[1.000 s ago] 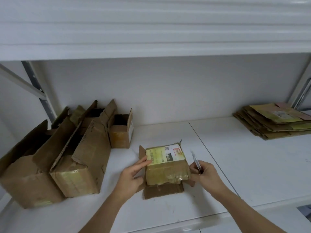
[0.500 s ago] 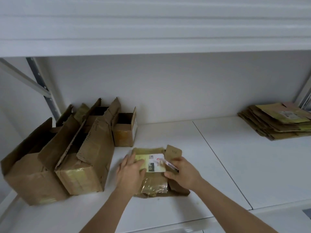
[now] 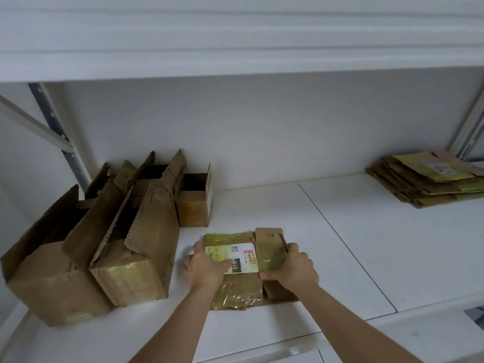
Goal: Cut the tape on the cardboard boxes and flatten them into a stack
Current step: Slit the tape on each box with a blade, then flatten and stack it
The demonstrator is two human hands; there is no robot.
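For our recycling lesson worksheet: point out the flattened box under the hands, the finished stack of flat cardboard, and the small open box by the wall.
flattened box (image 3: 237, 294), head view, on its taped front part.
stack of flat cardboard (image 3: 429, 184), head view, on its top sheets.
small open box (image 3: 192, 214), head view, on its front wall.

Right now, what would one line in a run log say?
step: flattening | left hand: pressing small flattened cardboard box | right hand: gripping its flap | flat stack: far right | unflattened boxes: left
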